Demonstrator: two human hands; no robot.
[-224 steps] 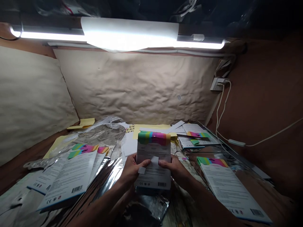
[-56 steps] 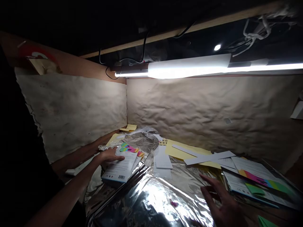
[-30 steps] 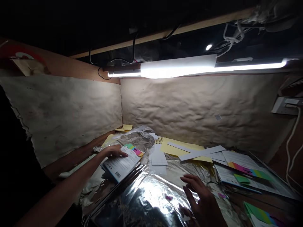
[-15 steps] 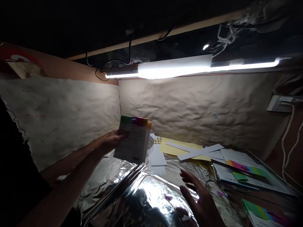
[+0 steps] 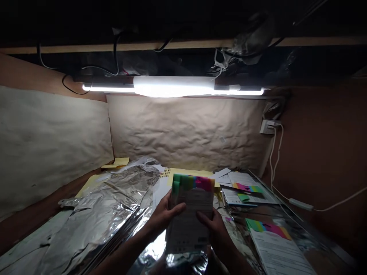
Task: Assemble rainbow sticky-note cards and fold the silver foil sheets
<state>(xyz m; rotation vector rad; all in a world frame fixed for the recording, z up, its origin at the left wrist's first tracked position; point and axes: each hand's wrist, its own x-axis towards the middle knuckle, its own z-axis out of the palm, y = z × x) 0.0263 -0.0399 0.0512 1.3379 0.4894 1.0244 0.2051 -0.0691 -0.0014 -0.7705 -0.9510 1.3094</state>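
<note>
Both hands hold a stack of white printed packets with rainbow-coloured tops (image 5: 190, 214) upright in front of me, at the centre of the bench. My left hand (image 5: 166, 214) grips its left edge, thumb across the front. My right hand (image 5: 212, 227) grips its right side, fingers curled over the front. The stack's lower end rests near crumpled silver foil (image 5: 183, 261) under my wrists.
Silver foil bags (image 5: 106, 206) lie spread at the left. More rainbow-topped packets (image 5: 243, 189) and one large packet (image 5: 276, 248) lie at the right. Yellow paper (image 5: 117, 162) sits at the back. A socket with a white cable (image 5: 269, 126) is on the right wall. A tube light (image 5: 172, 86) hangs overhead.
My left hand lifted the stack of packets from the left pile and brought it to the centre. My right hand left the foil and took hold of the stack. The view turned right.
</note>
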